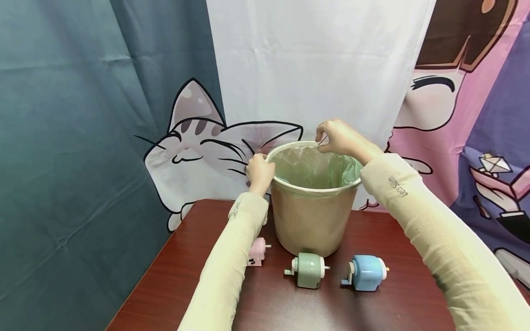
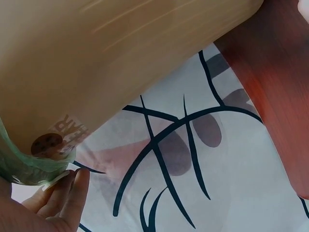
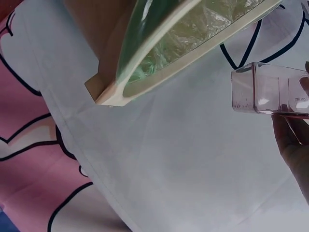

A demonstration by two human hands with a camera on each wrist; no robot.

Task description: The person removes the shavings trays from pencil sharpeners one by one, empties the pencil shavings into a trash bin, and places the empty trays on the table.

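Note:
A beige trash can [image 1: 312, 220] with a green plastic liner [image 1: 296, 168] folded over its rim stands at the back of the table. My left hand [image 1: 261, 172] grips the rim on its left side; in the left wrist view its fingers [image 2: 77, 195] curl at the liner's edge. Above the far right part of the rim, my right hand [image 1: 343, 138] holds a small clear pinkish plastic box [image 3: 268, 92] between thumb and fingers. In the head view that box is mostly hidden by the hand. The can's bottom is out of sight.
In front of the can stand three crank pencil sharpeners: a pink one [image 1: 257, 250] partly behind my left sleeve, a green one [image 1: 310, 271] and a blue one [image 1: 367, 273]. The red-brown table [image 1: 174, 280] ends near a cartoon-printed curtain [image 1: 314, 69].

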